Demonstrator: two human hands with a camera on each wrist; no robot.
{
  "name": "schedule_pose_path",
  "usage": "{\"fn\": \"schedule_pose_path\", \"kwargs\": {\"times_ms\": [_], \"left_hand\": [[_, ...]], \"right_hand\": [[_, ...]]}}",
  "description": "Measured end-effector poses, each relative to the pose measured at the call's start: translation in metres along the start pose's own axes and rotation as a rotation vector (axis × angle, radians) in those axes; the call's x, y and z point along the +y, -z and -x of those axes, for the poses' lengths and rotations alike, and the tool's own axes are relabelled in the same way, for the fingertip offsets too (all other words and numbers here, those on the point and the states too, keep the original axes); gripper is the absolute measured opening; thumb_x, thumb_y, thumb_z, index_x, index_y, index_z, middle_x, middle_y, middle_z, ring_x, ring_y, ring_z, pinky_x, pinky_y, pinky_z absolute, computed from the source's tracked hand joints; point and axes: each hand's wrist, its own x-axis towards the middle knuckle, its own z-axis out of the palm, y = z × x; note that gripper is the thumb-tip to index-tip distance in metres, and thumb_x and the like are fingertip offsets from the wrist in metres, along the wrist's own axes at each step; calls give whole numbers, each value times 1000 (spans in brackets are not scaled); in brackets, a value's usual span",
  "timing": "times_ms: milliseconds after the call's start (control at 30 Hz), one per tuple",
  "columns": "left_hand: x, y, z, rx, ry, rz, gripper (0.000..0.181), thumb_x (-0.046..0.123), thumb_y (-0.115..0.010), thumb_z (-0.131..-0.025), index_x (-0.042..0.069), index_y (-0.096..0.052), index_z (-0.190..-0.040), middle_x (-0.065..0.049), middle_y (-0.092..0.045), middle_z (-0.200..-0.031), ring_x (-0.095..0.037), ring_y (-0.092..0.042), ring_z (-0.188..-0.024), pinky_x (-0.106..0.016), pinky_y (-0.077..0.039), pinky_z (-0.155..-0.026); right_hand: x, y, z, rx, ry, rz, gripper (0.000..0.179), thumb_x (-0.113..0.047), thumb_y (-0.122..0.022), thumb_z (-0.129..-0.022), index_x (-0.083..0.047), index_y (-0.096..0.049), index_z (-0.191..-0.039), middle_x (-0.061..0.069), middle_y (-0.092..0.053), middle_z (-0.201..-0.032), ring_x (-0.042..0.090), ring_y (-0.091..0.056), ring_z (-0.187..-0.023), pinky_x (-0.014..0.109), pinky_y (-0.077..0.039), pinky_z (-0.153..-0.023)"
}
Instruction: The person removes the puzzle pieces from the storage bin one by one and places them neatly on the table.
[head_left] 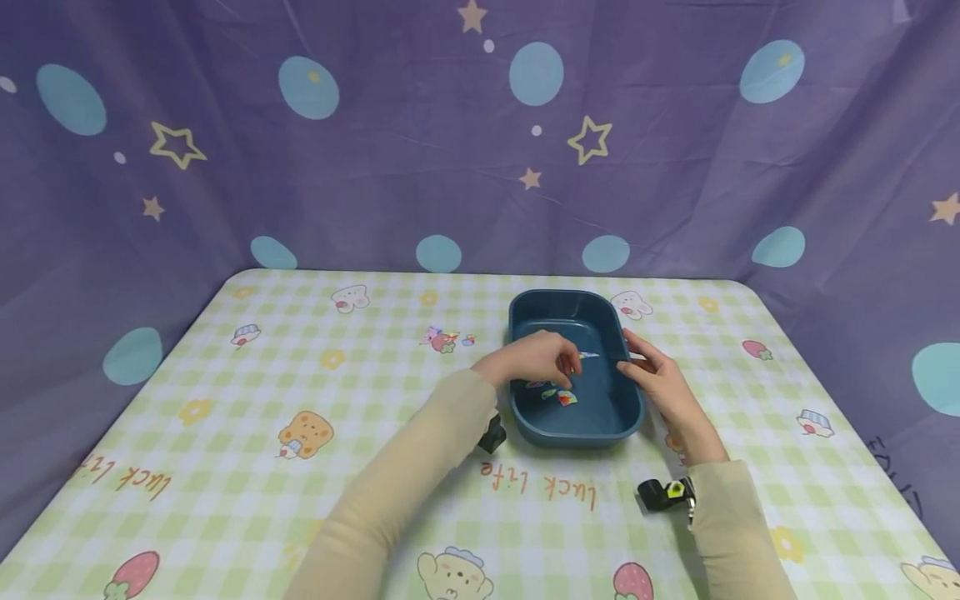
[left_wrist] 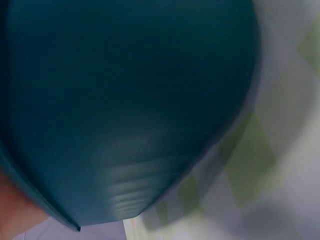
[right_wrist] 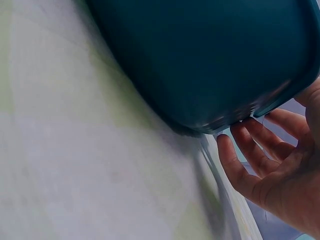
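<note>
A dark teal plastic box [head_left: 577, 437], deep with rounded corners, stands on the table. Small shiny multicoloured pieces [head_left: 567, 398] lie scattered on its floor. My left hand [head_left: 536, 357] reaches in over the box's left rim, fingers bent down among the pieces. I cannot tell whether a piece is between its fingertips. At the right side, my right hand [head_left: 663, 383] grips the box wall, thumb at the rim and fingers along the outside. In the right wrist view, the fingers [right_wrist: 260, 155] touch the box's outer wall. The left wrist view mostly shows the box's side [left_wrist: 125, 100].
More small shiny pieces [head_left: 450, 338] lie on the tablecloth left of the box. The checked tablecloth [head_left: 225, 500] carries printed cartoons and lettering. A purple patterned curtain [head_left: 420, 167] hangs behind the table. Black wrist cameras [head_left: 663, 495] sit beside the sleeves.
</note>
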Motion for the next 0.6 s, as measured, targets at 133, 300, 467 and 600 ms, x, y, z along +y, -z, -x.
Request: {"fn": "schedule_pose_path", "kwargs": {"times_ms": [133,300,467,600], "left_hand": [[3,-5,-7,-68,10,-28,22,14,-73,-76,12,-67,-96,4,-62,-85,-6,-56,-76,-16,-45,-66],[4,-14,-12,-138,15,-40,21,13,-75,-73,13,-66,-92,2,-59,-85,-7,-53,-77,-15,-43,-66],[4,-16,-12,-146,38,-65,21,11,-75,-73,13,-66,-92,1,-58,-85,-8,-51,-76,-15,-42,-65],[5,-16,-11,-144,47,-95,21,10,-75,-72,14,-65,-91,2,-57,-83,-8,-50,-74,-16,-41,-64]], "right_hand": [[1,1,0,4,5,2,60,-23,-55,-90,-17,-29,-143,13,-33,-143,28,-42,-122,12,-40,-81],[2,1,1,-2,15,-2,59,-22,-55,-90,-17,-30,-143,13,-34,-143,22,-46,-118,10,-41,-81],[0,0,2,-7,14,-4,58,-22,-55,-91,-18,-30,-143,13,-36,-142,10,-49,-111,10,-41,-80],[0,0,2,-2,18,-5,58,-21,-54,-91,-17,-29,-143,14,-34,-143,19,-47,-117,10,-41,-80]]}}
